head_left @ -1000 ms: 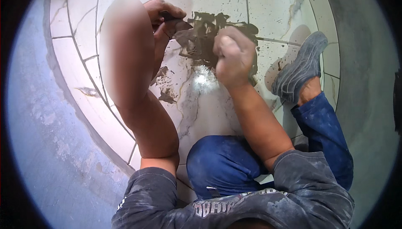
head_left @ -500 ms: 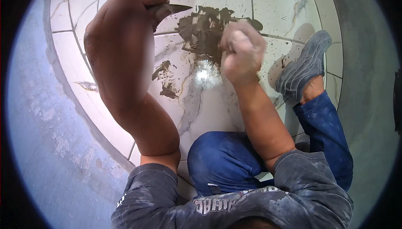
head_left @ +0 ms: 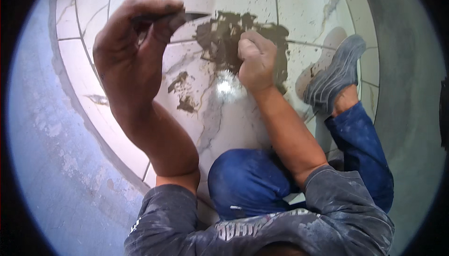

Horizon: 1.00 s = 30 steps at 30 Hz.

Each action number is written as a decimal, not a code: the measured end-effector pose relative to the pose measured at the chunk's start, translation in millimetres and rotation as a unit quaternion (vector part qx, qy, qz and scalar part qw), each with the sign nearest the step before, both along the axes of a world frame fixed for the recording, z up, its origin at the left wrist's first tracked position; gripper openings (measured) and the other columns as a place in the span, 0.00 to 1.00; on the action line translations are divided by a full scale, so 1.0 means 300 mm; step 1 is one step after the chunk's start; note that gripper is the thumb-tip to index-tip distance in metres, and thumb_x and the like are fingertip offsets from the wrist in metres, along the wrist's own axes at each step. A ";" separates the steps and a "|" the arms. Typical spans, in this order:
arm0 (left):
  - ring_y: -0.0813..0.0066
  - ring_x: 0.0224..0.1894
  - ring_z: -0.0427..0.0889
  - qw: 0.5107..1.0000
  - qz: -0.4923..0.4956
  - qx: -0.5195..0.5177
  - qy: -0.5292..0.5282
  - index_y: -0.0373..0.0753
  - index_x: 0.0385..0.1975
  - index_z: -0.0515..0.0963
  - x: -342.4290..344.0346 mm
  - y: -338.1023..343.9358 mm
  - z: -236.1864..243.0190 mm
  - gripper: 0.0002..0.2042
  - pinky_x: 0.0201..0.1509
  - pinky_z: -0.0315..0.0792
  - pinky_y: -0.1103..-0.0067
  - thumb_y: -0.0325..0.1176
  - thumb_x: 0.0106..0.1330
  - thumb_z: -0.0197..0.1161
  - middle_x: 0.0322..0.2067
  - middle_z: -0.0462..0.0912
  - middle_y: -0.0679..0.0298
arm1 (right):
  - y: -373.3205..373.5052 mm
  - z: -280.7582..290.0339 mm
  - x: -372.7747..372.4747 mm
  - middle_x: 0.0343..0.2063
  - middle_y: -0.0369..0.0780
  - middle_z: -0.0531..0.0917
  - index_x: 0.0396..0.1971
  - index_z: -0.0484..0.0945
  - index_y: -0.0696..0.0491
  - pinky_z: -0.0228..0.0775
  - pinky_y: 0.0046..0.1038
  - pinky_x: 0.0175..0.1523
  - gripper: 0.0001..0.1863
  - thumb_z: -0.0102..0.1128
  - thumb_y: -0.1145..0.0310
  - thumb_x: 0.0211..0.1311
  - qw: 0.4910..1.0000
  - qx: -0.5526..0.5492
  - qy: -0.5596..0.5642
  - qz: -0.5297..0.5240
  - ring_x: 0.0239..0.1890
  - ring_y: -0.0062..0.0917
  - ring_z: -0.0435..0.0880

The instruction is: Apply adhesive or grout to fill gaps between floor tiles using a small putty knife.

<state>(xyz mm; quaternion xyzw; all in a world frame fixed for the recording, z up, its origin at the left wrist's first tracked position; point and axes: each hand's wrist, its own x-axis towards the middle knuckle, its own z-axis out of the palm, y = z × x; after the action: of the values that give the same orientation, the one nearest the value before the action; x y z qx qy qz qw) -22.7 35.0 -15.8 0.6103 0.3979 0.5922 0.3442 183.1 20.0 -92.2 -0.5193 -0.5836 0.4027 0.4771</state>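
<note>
My left hand [head_left: 135, 45] is raised at the upper left, its thumb and fingers closed on a dark pointed blade [head_left: 197, 16]. The blade's tip points right, and its other end is hidden in the palm. At the middle, my right hand [head_left: 257, 62] makes a fist over a patch of wet brown paste [head_left: 222, 33]. Whatever that fist may hold is hidden beneath the fingers. The paste lies smeared over a joint between white marbled floor tiles [head_left: 234, 125]. A smaller brown smear [head_left: 187, 104] sits nearer me, to the left of the patch.
My bent knee [head_left: 245, 176] in blue trousers is at the lower middle. A grey shoe [head_left: 334, 76] rests on the tiles at the right. Brown specks dot the far tiles. A scuffed bluish surface [head_left: 51, 148] borders the tiles on the left, a grey-green one [head_left: 411, 139] on the right.
My right fist has shifted slightly left, uncovering paste on its right side. My left hand has turned a little, so the blade now looks thinner and sits slightly lower.
</note>
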 end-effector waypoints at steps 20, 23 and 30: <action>0.72 0.44 0.83 0.998 -0.011 0.001 -0.055 0.32 0.40 0.80 -0.005 0.004 0.005 0.10 0.48 0.76 0.80 0.14 0.61 0.64 0.40 0.84 0.59 | 0.006 0.045 0.020 0.15 0.33 0.62 0.16 0.65 0.57 0.50 0.25 0.24 0.16 0.50 0.64 0.60 0.995 0.064 0.079 -0.009 0.20 0.17 0.60; 0.72 0.44 0.83 0.999 -0.019 0.011 -0.038 0.32 0.41 0.80 -0.011 0.005 -0.001 0.10 0.48 0.77 0.80 0.14 0.62 0.64 0.40 0.84 0.58 | -0.023 0.012 0.013 0.14 0.33 0.61 0.17 0.64 0.58 0.50 0.27 0.24 0.16 0.50 0.64 0.60 0.997 0.032 0.070 0.005 0.19 0.17 0.59; 0.72 0.44 0.83 1.000 -0.016 0.010 -0.020 0.33 0.39 0.81 -0.006 0.001 0.006 0.09 0.50 0.76 0.79 0.14 0.61 0.65 0.39 0.84 0.58 | -0.034 0.007 0.029 0.17 0.38 0.71 0.19 0.69 0.60 0.54 0.24 0.25 0.15 0.45 0.67 0.62 0.999 0.047 0.000 0.013 0.19 0.18 0.64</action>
<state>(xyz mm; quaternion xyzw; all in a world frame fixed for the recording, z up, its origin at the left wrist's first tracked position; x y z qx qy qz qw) -24.7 35.3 -14.1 0.6079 0.3749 0.6030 0.3553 191.7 9.8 -90.1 -0.4889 -0.6087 0.3810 0.4953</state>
